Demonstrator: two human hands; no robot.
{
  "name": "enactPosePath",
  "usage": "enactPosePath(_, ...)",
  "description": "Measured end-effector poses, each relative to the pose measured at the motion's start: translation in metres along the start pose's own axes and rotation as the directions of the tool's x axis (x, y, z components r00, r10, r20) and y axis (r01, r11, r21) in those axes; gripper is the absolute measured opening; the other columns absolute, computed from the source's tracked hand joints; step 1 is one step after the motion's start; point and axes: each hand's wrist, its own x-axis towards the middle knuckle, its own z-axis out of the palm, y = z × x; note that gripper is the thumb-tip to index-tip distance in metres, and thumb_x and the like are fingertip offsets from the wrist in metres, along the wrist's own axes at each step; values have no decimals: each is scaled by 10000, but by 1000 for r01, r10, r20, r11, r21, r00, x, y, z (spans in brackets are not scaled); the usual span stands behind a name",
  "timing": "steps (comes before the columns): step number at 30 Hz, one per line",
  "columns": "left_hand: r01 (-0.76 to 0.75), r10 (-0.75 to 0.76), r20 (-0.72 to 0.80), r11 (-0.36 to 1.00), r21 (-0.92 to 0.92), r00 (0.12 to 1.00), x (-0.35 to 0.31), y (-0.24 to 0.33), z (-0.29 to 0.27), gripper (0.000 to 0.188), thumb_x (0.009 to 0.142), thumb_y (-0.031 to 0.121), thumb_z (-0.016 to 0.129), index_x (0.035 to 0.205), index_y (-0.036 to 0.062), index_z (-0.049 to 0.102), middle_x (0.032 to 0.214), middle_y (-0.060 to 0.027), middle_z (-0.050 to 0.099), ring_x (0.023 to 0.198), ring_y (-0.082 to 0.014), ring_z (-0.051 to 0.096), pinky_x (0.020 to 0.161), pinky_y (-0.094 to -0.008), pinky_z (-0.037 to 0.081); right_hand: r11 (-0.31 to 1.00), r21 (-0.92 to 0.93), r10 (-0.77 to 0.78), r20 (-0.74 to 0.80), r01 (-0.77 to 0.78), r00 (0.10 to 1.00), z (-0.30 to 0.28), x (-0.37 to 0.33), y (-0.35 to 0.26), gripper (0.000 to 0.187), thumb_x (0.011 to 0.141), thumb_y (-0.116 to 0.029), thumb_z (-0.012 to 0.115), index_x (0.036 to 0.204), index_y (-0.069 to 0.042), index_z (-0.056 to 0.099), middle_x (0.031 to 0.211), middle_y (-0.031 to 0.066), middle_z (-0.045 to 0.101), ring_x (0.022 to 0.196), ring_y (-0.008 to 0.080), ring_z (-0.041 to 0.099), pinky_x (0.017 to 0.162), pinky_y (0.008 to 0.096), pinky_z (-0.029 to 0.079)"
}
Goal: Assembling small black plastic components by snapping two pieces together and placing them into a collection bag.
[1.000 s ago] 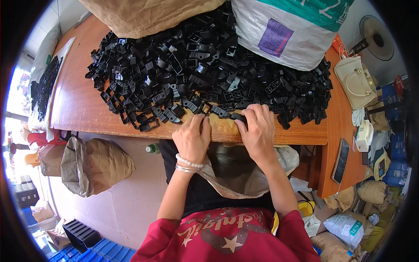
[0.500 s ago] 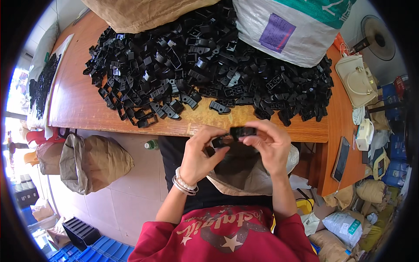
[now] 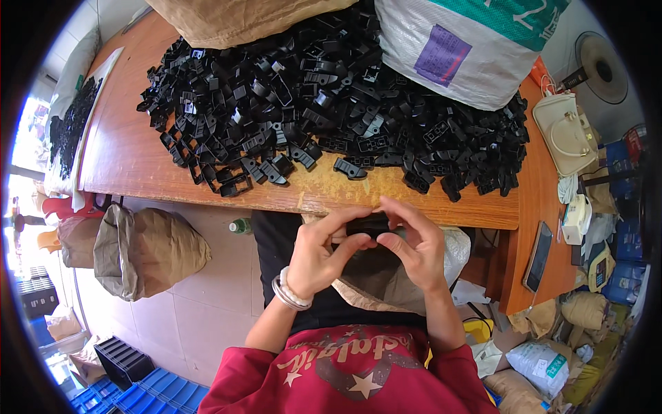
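Note:
My left hand [image 3: 316, 250], with pale bracelets at the wrist, and my right hand [image 3: 418, 245] meet fingertip to fingertip just off the table's front edge. Both are closed around a small black plastic part [image 3: 367, 226], mostly hidden by my fingers; whether it is one piece or two joined pieces cannot be made out. Under my hands, on my lap, an open sack [image 3: 386, 293] shows a dark inside. Beyond them a large heap of black plastic parts [image 3: 296, 117] covers the table, with one loose part [image 3: 349, 168] lying at its near edge.
A brown paper sack [image 3: 241, 21] and a white-and-green woven sack [image 3: 476, 58] rest on the heap at the back. On the wooden table's [image 3: 124, 162] right lie a phone [image 3: 538, 255] and a cream handbag [image 3: 564, 131]. A brown sack [image 3: 155, 252] stands on the floor at left.
The black pieces, held apart in separate hands before, are now brought together between my fingertips. My right hand has moved slightly left and closer to my left hand.

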Motion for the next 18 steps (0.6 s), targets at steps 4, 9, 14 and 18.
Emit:
enactPosePath(4,-212,227,-150,971,109,962,-5,-2,11,342,834,-29,644,1166,-3,567,926,-139,695,776,-192,714,673,-263,551,1000,-16,26,-40,-27,999,3,0,-2,269,767,21,704,1033,2,667,946,87,641,843,179,611,759,265,480)
enactPosePath(9,-229,272,-200,949,216,941,-4,-19,-16,242,802,33,706,1027,4,622,842,-102,654,763,-191,677,689,-285,524,975,-195,-67,184,103,981,-17,14,-3,132,786,-36,711,913,-1,695,928,75,640,810,183,610,703,249,467)
enactPosePath(14,36,448,-494,712,701,745,13,-44,-52,188,841,23,601,1028,39,597,818,-108,596,668,-279,607,581,-356,477,934,-358,-9,2,9,1000,8,36,6,105,824,-9,660,920,31,667,885,90,624,729,196,595,628,266,457)
enactPosePath(18,106,414,-379,547,830,827,20,-46,-57,314,838,170,661,1116,70,551,863,-91,518,739,-282,586,561,-364,453,644,-707,-403,13,293,915,32,57,25,136,793,-13,655,928,-13,638,859,80,580,818,267,565,707,364,436)
